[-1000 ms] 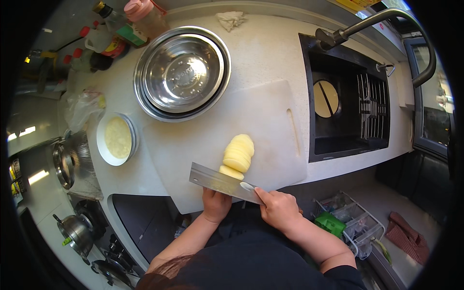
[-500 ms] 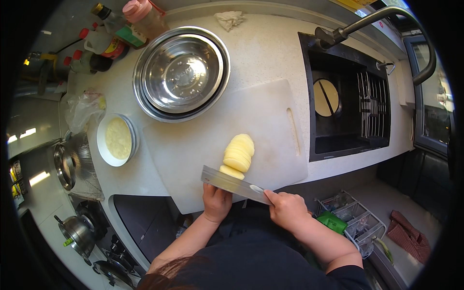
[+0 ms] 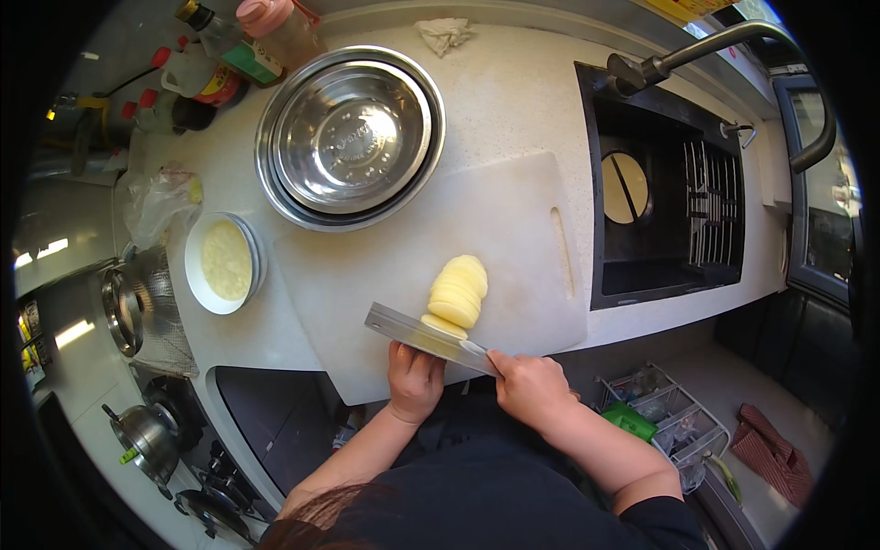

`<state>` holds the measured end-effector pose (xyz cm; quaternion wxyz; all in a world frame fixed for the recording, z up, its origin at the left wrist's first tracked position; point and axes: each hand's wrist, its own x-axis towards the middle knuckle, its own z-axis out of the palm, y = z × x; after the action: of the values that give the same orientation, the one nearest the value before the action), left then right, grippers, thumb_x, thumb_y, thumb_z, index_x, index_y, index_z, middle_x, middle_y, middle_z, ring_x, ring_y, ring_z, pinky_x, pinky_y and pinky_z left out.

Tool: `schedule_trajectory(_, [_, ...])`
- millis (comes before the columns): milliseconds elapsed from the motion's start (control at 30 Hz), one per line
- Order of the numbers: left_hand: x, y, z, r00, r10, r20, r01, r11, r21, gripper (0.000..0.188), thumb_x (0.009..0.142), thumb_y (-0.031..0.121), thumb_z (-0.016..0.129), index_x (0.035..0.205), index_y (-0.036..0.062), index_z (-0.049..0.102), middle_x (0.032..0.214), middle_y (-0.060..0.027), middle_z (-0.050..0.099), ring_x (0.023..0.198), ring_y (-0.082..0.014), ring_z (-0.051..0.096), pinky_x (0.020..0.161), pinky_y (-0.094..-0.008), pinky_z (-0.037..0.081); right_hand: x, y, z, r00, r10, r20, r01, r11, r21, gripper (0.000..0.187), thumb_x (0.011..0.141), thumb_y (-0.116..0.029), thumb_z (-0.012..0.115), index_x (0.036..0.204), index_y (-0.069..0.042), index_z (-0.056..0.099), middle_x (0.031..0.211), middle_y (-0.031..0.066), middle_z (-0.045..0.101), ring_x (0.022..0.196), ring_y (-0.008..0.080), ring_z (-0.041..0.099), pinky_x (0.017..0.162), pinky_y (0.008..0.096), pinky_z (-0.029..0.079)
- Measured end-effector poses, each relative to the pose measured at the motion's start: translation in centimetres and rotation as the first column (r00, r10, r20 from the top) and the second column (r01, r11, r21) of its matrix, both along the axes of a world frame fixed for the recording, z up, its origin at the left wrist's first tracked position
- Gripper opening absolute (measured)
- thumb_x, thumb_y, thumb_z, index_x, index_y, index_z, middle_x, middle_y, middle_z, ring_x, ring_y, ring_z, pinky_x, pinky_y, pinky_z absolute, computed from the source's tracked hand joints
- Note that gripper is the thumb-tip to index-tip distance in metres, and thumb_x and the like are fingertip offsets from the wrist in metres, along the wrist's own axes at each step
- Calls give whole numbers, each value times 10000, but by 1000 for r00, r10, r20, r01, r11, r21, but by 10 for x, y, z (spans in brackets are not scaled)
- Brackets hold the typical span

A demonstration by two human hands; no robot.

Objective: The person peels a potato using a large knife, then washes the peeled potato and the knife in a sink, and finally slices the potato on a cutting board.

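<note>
Although the pale yellow slices [image 3: 457, 293] have stayed put, the knife [image 3: 426, 337] has shifted: half a second ago it sat a little further to the person's right, and now it has slid back leftward, close to its place of a second ago. The right hand [image 3: 532, 390] has travelled with it, its fingers wrapped firmly round the handle, most of which they cover.

From where I stand, the left hand [image 3: 415, 380] has hardly moved. Its fingers are bent and bunched on the near side of the knife, by the near edge of the cutting board [image 3: 339, 284]; I can't tell how far apart they are or whether they pinch anything, since the steel hides their tips.

The slices lie in an overlapping row on the board, the nearest one right by the knife and slightly out of line with the others. No fresh slice seems to have come away, so I'd judge this a sawing stroke or a small adjustment, with the slicing at much the same point. On the worktop [image 3: 522, 101], the nested steel bowls [image 3: 348, 137] and the white bowl [image 3: 195, 266] stand where they stood.
</note>
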<state>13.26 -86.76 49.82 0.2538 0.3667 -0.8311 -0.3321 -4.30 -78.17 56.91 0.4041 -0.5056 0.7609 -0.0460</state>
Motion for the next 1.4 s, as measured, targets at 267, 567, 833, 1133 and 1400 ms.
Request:
schedule_trajectory(267, [-4, 1, 0, 1000, 28, -3, -28, 999, -35, 349, 683, -58, 736, 1015, -3, 646, 1057, -181, 588, 1001, -407, 563, 886, -450, 472, 9, -18, -12, 998, -38, 42, 41, 997, -62, 102, 814, -103, 571, 899, -60, 607, 712, 177, 653, 641, 383, 653, 599, 480, 531])
schedule_trajectory(567, [-5, 2, 0, 1000, 11, -11, -12, 998, -58, 294, 706, -37, 751, 968, 21, 630, 1054, -134, 580, 957, -378, 569, 823, -440, 486, 17, -30, -40, 997, -63, 39, 66, 995, -79, 123, 821, -110, 579, 926, -56, 610, 761, 184, 670, 689, 381, 661, 610, 490, 529])
schedule_trajectory(833, [8, 12, -14, 998, 55, 22, -54, 998, -44, 374, 718, -26, 732, 1081, 31, 661, 1089, -165, 628, 1033, -396, 588, 885, -431, 488, 8, 15, 5, 998, -49, -50, 36, 971, -236, 267, 791, -102, 642, 1057, -99, 665, 671, 109, 623, 613, 307, 637, 545, 436, 522])
schedule_trajectory(1133, [11, 12, -17, 998, 53, 43, -51, 998, -48, 380, 714, -25, 730, 1084, 37, 673, 1091, -171, 644, 1022, -400, 599, 898, -435, 492, 6, 20, 8, 996, -49, -71, 30, 967, -252, 238, 797, -98, 647, 1034, -93, 678, 646, 99, 615, 568, 293, 630, 522, 417, 521])
schedule_trajectory(1400, [11, 11, -18, 998, 44, 34, -42, 998, -41, 388, 712, -28, 726, 1091, 33, 669, 1095, -173, 629, 1018, -401, 593, 893, -436, 492, 4, 17, 9, 997, -6, -83, -7, 987, -160, 246, 805, -113, 635, 1047, -90, 671, 672, 110, 636, 591, 299, 644, 535, 422, 530])
